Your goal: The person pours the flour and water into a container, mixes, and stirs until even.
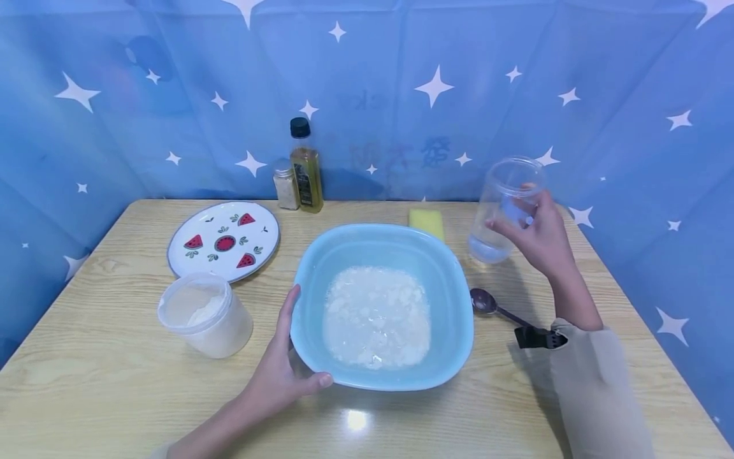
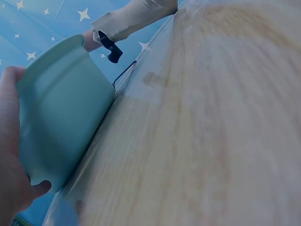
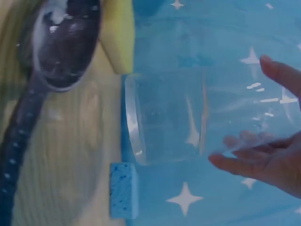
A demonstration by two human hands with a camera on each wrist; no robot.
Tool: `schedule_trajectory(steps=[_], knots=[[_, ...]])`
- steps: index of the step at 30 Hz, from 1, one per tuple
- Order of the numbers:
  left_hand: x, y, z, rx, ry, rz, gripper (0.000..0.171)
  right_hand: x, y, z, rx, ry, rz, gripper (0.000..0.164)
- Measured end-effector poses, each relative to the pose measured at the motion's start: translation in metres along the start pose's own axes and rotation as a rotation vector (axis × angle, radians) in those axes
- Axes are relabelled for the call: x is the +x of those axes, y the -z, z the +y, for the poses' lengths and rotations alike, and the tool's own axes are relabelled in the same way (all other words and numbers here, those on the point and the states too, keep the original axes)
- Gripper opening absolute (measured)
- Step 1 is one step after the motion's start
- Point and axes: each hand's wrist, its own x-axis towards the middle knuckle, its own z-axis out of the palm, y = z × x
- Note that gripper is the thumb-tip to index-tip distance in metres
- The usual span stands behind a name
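Observation:
A light-blue basin [image 1: 309,274] stands mid-table, holding white floury lumps in cloudy liquid [image 1: 376,319]. My left hand [image 1: 281,370] rests spread against its near left side, thumb at the front rim and fingers along the left wall. In the left wrist view that hand [image 2: 14,155] lies against the basin's outer wall [image 2: 66,113]. At the back right, my right hand [image 1: 536,233] holds a clear plastic cup [image 1: 496,197], thumb on the near side and fingers round the far side. The right wrist view shows the see-through cup [image 3: 164,117] with fingers at its wall.
A dark spoon [image 1: 484,301] lies right of the basin; a yellow sponge [image 1: 427,222] sits behind it. A blue sponge [image 3: 123,190] is near the cup. Leftward are a tub of white powder [image 1: 220,325], a watermelon-patterned plate [image 1: 226,223], an oil bottle [image 1: 308,178] and a small jar [image 1: 285,188].

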Motion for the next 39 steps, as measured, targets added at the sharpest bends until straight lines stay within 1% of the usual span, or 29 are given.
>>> schedule_trajectory(steps=[2, 4, 10, 15, 17, 19, 20, 21, 22, 24, 27, 29, 31, 33, 34, 36, 39], knots=[[0.0, 0.0, -0.001, -0.007, -0.003, -0.001, 0.122, 0.001, -0.002, 0.005, 0.008, -0.017, 0.003, 0.085], [0.0, 0.0, -0.001, -0.008, -0.007, 0.001, 0.122, 0.001, -0.003, 0.009, 0.014, -0.034, 0.003, 0.083], [0.0, -0.001, -0.003, -0.02, 0.012, 0.003, 0.122, 0.003, -0.013, 0.026, 0.048, -0.078, 0.017, 0.081], [-0.001, -0.002, -0.005, -0.032, 0.026, -0.004, 0.121, 0.003, -0.018, 0.029, -0.004, -0.151, 0.052, 0.08], [-0.001, -0.001, -0.005, -0.029, 0.024, 0.0, 0.121, 0.003, -0.019, 0.026, -0.035, -0.177, 0.051, 0.082], [-0.001, 0.0, -0.005, -0.02, 0.019, 0.002, 0.121, 0.003, -0.017, 0.023, -0.065, -0.191, 0.029, 0.087], [-0.001, 0.0, -0.004, -0.02, 0.019, 0.002, 0.121, 0.003, -0.015, 0.021, -0.075, -0.186, -0.002, 0.088], [-0.001, 0.0, -0.004, -0.016, 0.019, 0.002, 0.121, 0.002, -0.01, 0.018, -0.098, -0.202, -0.048, 0.091], [-0.001, 0.0, -0.004, -0.015, 0.019, 0.002, 0.121, 0.001, -0.004, 0.015, -0.141, -0.228, -0.107, 0.094], [-0.001, 0.0, -0.004, -0.013, 0.02, 0.0, 0.12, -0.003, 0.011, 0.009, -0.25, -0.262, -0.248, 0.092], [-0.001, -0.001, -0.005, -0.004, 0.024, 0.004, 0.121, -0.014, 0.037, 0.002, -0.413, -0.254, -0.452, 0.076], [-0.002, -0.002, -0.005, -0.002, 0.034, 0.009, 0.121, -0.024, 0.048, 0.002, -0.485, -0.174, -0.528, 0.058], [-0.003, -0.002, -0.006, 0.003, 0.041, 0.014, 0.121, -0.036, 0.053, 0.005, -0.498, -0.087, -0.588, 0.043], [-0.004, -0.003, -0.007, -0.001, 0.04, 0.012, 0.12, -0.047, 0.052, 0.011, -0.503, -0.021, -0.662, 0.034], [-0.004, -0.003, -0.007, -0.004, 0.038, 0.009, 0.12, -0.052, 0.051, 0.014, -0.488, -0.016, -0.704, 0.033], [-0.004, -0.002, -0.007, -0.01, 0.031, 0.005, 0.12, -0.06, 0.049, 0.02, -0.445, -0.033, -0.787, 0.032], [-0.003, -0.002, -0.006, -0.016, 0.021, 0.001, 0.119, -0.064, 0.042, 0.027, -0.384, -0.077, -0.861, 0.024]])
